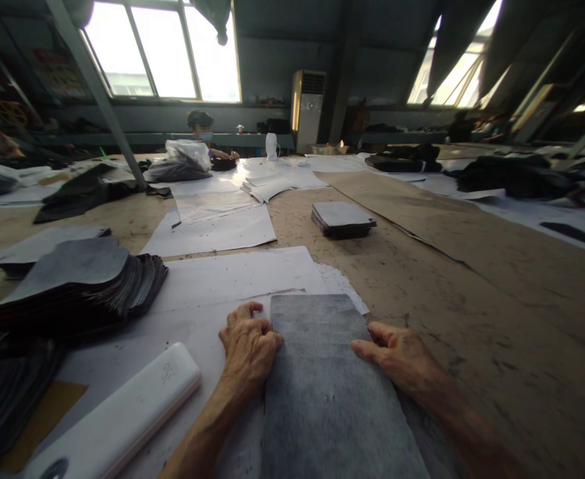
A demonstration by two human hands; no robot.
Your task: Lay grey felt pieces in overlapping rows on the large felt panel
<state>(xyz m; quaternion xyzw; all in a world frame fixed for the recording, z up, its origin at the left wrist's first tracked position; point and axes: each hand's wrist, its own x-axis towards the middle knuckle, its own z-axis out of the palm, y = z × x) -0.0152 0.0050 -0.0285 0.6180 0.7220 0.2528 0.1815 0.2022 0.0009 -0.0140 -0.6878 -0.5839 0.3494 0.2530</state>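
- Head view: the left hand (250, 342) is curling narrowly against the grey fabric panel (327, 392), its thumb touching the left edge; I cannot tell whether it is gripping.
- The right hand (402, 356) is touching the panel's right edge, thumb and forefinger slightly parted; its grip is unclear too.
- The panel is lying toward the near edge of the table (496, 332).
- A white power bank (123, 409) is lying farther left.

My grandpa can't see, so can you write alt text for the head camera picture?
A person's left hand and right hand rest at opposite edges of a long gray piece on a worktable partly covered with white paper. Piles of gray pieces and a white oblong device lie to the left, and a smaller stack sits ahead.
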